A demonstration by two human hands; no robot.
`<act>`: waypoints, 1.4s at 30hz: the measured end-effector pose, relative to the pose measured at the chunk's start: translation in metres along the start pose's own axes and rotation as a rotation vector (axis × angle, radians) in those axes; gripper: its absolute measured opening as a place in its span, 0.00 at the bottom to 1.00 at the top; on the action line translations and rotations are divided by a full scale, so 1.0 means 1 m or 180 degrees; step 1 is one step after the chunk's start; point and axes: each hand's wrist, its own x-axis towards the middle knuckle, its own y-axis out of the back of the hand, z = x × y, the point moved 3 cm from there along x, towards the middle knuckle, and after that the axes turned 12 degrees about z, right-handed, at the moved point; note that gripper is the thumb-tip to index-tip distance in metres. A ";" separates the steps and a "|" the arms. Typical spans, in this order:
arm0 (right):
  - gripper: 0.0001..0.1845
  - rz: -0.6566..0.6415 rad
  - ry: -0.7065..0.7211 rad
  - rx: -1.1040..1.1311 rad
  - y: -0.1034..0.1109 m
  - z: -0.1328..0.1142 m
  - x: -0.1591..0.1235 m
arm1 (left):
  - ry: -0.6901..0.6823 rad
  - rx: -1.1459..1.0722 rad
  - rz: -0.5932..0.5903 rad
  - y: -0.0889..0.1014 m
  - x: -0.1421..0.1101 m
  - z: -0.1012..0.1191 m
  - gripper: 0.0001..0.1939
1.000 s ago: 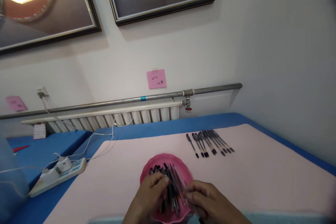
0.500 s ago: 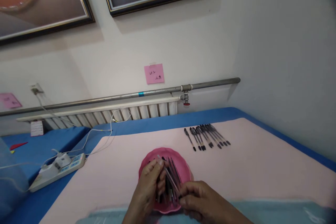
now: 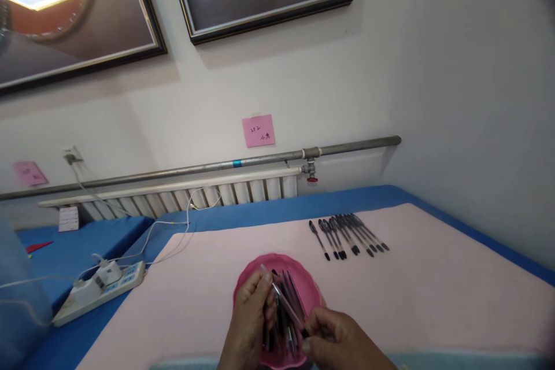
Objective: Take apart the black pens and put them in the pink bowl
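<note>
Over a pink scalloped bowl (image 3: 313,292), my left hand (image 3: 250,315) is closed around the upper part of a clear pen barrel (image 3: 287,303). The barrel slants down to the right, where my right hand (image 3: 340,340) pinches its dark lower end. Several loose pen parts (image 3: 282,329), dark and clear, lie in the bowl under both hands; my fingers hide some of them. Beyond the bowl, to the right, a row of black-capped pens (image 3: 347,235) lies side by side on the pink sheet (image 3: 208,266).
A white power strip (image 3: 106,292) with plugged-in adapters and white cables lies on the blue cover (image 3: 243,214) at the left. A radiator (image 3: 251,189) and a pipe (image 3: 277,158) with a red-handled valve (image 3: 312,179) run along the wall behind the table.
The camera has tilted up slightly, so the whole scene sits lower in view. Both hands keep hold of the pen barrel, in nearly the same pose.
</note>
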 end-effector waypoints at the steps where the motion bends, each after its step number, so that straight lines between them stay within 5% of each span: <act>1: 0.06 -0.0012 -0.0058 0.0050 -0.001 -0.001 -0.001 | -0.0028 -0.0040 0.0000 0.000 0.000 0.001 0.20; 6: 0.16 -0.0441 -0.0722 0.0560 -0.007 -0.012 -0.013 | -0.0132 -0.0218 -0.0048 -0.001 -0.002 0.007 0.16; 13: 0.12 -0.0191 -0.0309 0.0617 -0.003 -0.003 -0.002 | -0.0201 -0.0259 -0.0098 0.000 -0.001 0.003 0.15; 18: 0.18 -0.0876 -0.0709 0.0466 -0.010 -0.002 -0.002 | -0.0156 -0.0253 -0.0135 -0.001 0.000 0.005 0.14; 22: 0.09 -0.0095 -0.0158 0.0005 -0.005 -0.006 -0.004 | -0.0180 -0.0146 -0.0091 -0.001 -0.001 0.004 0.14; 27: 0.05 0.0659 0.0868 -0.1504 -0.001 -0.020 -0.011 | -0.0267 0.0176 0.0217 0.003 0.000 0.002 0.17; 34: 0.07 0.0898 0.0969 -0.2024 0.010 -0.015 -0.005 | -0.0668 0.0397 0.0797 0.025 0.005 0.027 0.19; 42: 0.09 0.0884 0.1448 -0.2148 0.021 -0.015 0.001 | -0.1201 0.2868 0.1036 0.033 0.009 0.029 0.18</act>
